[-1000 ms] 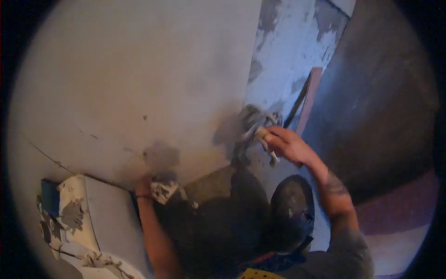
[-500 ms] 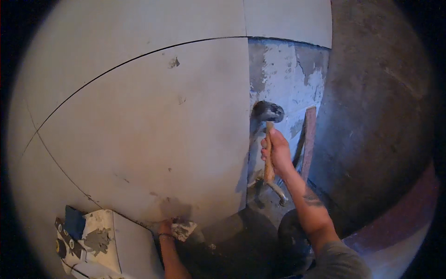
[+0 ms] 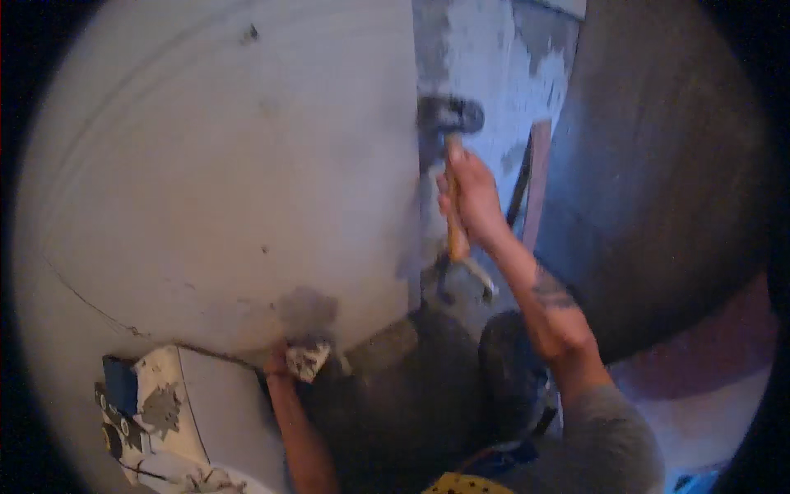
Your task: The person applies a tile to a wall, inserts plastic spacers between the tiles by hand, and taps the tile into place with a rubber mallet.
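My right hand (image 3: 476, 193) is wrapped round the wooden handle of a mallet (image 3: 455, 119) with a dark, blurred head. The mallet is upright in front of a bare mortar-patched wall strip (image 3: 494, 66), close to the right edge of a large pale wall panel (image 3: 329, 173). Low at the panel's foot, my left hand (image 3: 277, 361) is beside a whitish, dark-stained piece (image 3: 309, 361) whose kind I cannot make out. The fingers of that hand are mostly hidden in shadow, so their grip does not show.
A curved metal pipe (image 3: 481, 278) sticks out below the mallet. A reddish wooden strip (image 3: 537, 185) leans against the wall to its right. At lower left stands a white box-like thing (image 3: 226, 403) with mortar lumps and a blue block (image 3: 121, 384) on top.
The view has tilted downward, so the wall, both hands and the mallet appear higher and further left. The right hand still holds the mallet, now slightly further above the pipe.
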The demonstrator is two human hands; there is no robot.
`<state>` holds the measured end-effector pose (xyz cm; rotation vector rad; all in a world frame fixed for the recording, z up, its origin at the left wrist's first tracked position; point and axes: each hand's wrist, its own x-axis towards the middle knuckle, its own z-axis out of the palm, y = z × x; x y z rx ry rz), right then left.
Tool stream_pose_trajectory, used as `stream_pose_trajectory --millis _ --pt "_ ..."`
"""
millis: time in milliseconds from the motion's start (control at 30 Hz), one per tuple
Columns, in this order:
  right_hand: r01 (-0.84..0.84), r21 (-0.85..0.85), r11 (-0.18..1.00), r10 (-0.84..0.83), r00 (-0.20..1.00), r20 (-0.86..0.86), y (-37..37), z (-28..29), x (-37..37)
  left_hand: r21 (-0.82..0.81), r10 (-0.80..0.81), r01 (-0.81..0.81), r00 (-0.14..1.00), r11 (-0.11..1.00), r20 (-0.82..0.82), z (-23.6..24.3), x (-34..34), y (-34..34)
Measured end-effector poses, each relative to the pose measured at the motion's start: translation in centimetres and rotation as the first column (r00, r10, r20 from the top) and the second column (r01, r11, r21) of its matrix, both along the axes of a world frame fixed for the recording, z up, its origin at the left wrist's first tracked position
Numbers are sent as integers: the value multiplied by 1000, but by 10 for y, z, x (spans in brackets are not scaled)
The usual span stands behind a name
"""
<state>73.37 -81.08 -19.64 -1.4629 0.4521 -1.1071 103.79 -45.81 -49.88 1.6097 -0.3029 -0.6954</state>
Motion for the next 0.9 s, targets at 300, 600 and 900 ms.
stream_pose_trajectory --millis 300,600,900 --pt "23 162 987 -22 1000 -5 7 -8 -1 -165 -1 -40 970 985 -245 17 -13 -2" --pt "13 115 993 -11 1000 -10 -6 -44 -13 -76 288 -362 838 929 -464 41 -36 -9" --pt "167 -107 980 -196 903 -383 6 -186 -29 -124 57 -125 892 984 -449 16 -22 -4"
